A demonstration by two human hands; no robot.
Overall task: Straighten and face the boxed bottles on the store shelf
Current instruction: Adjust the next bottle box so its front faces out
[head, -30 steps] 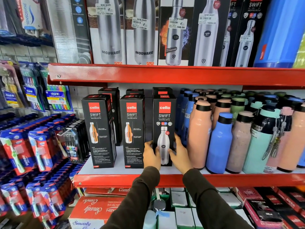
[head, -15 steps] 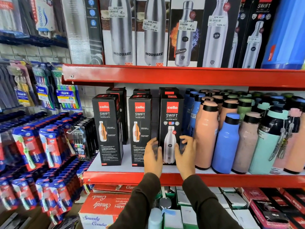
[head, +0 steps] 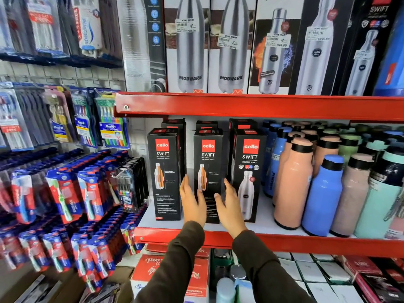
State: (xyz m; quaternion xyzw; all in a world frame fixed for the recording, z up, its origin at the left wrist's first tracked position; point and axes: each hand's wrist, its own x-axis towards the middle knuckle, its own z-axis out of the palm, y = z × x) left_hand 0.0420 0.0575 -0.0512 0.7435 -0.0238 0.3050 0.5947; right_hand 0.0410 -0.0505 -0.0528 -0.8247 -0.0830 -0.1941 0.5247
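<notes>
Both hands are shifted one box left since the earlier frames: off the right cello box (head: 248,176), now bracketing the middle cello box (head: 208,171) on the red shelf (head: 284,243). Right box is judged faced; middle is next. Left hand (head: 192,204) and right hand (head: 230,209) are spread flat, fingers open against the box sides, nothing gripped.
</notes>
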